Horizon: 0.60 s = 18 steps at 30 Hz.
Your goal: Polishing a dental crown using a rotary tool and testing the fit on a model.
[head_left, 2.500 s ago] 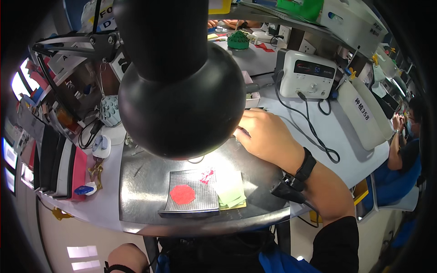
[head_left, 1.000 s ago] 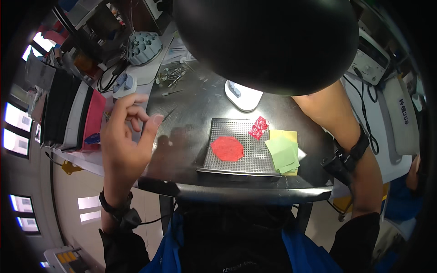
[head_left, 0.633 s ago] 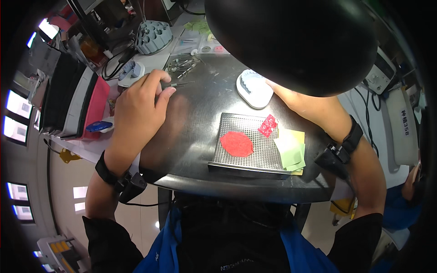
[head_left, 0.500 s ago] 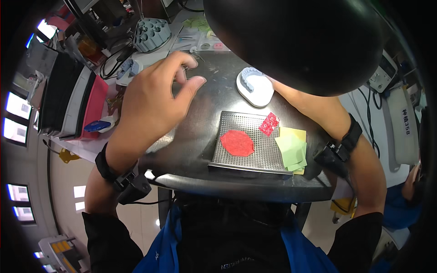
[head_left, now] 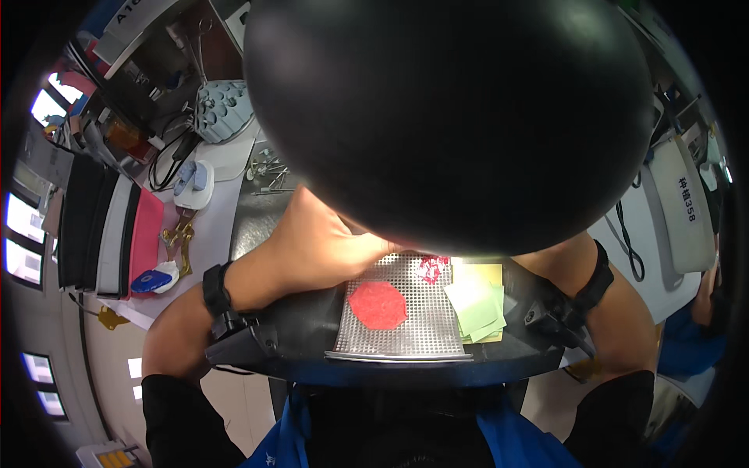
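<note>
A large black rounded lamp head covers the middle of the bench. At its lower left edge my left hand is closed, fingers curled and thumb pointing right. Its fingertips, and whatever they hold, are hidden. Only the wrist end of my right hand shows, at the lamp's lower right; its fingers are out of sight. Just below my left hand lies a perforated metal tray. It bears a flat red sheet and a crumpled red-and-white piece. Pale green and yellow paper slips overlap the tray's right side.
Left of the bench, a pink-and-black stack of folders stands by a brass-coloured metal frame and a blue-grey dental model. A grey holder with holes and several metal instruments are behind. A pale case stands right.
My left hand has come down and right, its fingers no longer spread. The view has shifted, and the lamp covers more, including the white-based dental model. The tray appears further left and lower.
</note>
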Available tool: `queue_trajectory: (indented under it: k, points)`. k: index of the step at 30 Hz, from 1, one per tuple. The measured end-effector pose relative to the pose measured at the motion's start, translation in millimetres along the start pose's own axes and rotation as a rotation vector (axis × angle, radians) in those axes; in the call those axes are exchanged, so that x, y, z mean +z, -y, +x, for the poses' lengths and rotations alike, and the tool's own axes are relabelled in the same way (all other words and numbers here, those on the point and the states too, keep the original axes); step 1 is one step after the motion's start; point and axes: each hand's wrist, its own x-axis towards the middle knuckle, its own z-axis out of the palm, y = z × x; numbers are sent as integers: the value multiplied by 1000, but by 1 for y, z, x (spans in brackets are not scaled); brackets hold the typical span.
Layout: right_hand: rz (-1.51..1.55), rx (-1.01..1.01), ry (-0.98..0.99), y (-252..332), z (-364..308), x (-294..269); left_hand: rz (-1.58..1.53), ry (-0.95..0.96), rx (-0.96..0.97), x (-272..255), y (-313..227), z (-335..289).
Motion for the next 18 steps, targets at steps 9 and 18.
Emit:
queue_trajectory:
  k: [9,18]
  points:
    - [51,-166,-275,-11,-4,22,-267,-150,259,8,22,0]
    - [-1,-105,-248,-7,-21,24,-315,-177,235,15,27,-6]
